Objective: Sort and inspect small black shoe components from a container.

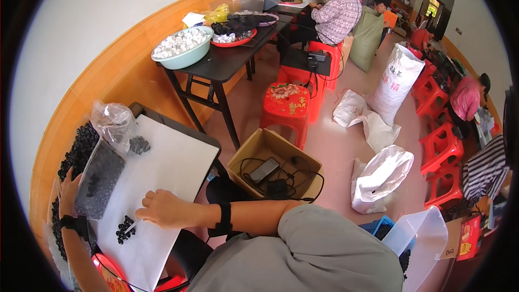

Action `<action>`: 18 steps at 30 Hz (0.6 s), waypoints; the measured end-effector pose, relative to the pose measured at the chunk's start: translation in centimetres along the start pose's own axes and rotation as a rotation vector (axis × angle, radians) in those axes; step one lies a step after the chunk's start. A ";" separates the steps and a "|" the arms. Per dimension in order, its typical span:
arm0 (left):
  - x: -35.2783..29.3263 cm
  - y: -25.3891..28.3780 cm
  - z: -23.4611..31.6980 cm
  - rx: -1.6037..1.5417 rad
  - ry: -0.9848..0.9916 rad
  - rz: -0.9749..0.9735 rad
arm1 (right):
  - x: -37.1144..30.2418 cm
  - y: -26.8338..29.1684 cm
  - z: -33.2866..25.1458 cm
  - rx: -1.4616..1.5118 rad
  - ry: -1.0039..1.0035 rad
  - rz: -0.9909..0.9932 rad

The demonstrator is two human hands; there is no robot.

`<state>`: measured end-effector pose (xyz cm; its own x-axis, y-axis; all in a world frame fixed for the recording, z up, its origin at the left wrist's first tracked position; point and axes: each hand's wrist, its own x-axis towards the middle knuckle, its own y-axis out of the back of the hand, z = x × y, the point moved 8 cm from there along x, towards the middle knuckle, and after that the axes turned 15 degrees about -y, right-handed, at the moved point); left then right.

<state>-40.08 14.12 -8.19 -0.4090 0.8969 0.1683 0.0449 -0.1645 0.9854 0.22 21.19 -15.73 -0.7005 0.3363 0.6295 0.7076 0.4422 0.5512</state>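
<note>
Hands at a desk point(178, 157) covered with a white sheet. Right hand point(162, 209) lies on the sheet, its grip closed around a thin, light-coloured stick point(133, 225) whose tip reaches a small heap of black pieces point(125, 230) just beside the fingers. Left hand point(68, 193) rests at the near-left edge of a clear flat tray point(99, 180) filled with dark pieces; fingers are laid against the tray's rim, but whether the grip is clenched on it cannot be told. Beyond the tray, a crumpled clear plastic bag point(114, 123) sits beside a second small heap of black pieces point(139, 144). Along the wall to the left runs a larger mass of black pieces point(78, 154). On the floor to the right of the desk stands an open cardboard box point(274, 166) holding cables.
</note>
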 end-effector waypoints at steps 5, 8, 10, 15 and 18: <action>0.2 -0.1 2.1 -0.218 0.116 -0.020 | -0.2 0.5 0.3 -0.006 -0.023 0.016; 0.2 -0.8 1.5 -0.364 0.087 -0.001 | -0.3 0.5 0.3 -0.017 -0.014 0.021; 0.2 -1.3 1.0 -0.384 0.092 -0.007 | -0.3 0.4 0.3 -0.021 -0.005 0.027; 0.4 -1.2 0.6 -0.360 0.069 0.012 | -0.4 0.2 0.5 -0.005 -0.006 0.019; 0.5 -0.8 1.6 -0.326 0.097 0.007 | -0.5 0.1 0.6 -0.018 -0.015 0.020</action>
<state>-38.88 15.29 -8.83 -0.4950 0.8548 0.1560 -0.2397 -0.3069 0.9211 0.57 21.62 -16.32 -0.6872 0.3577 0.6323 0.7232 0.4200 0.5483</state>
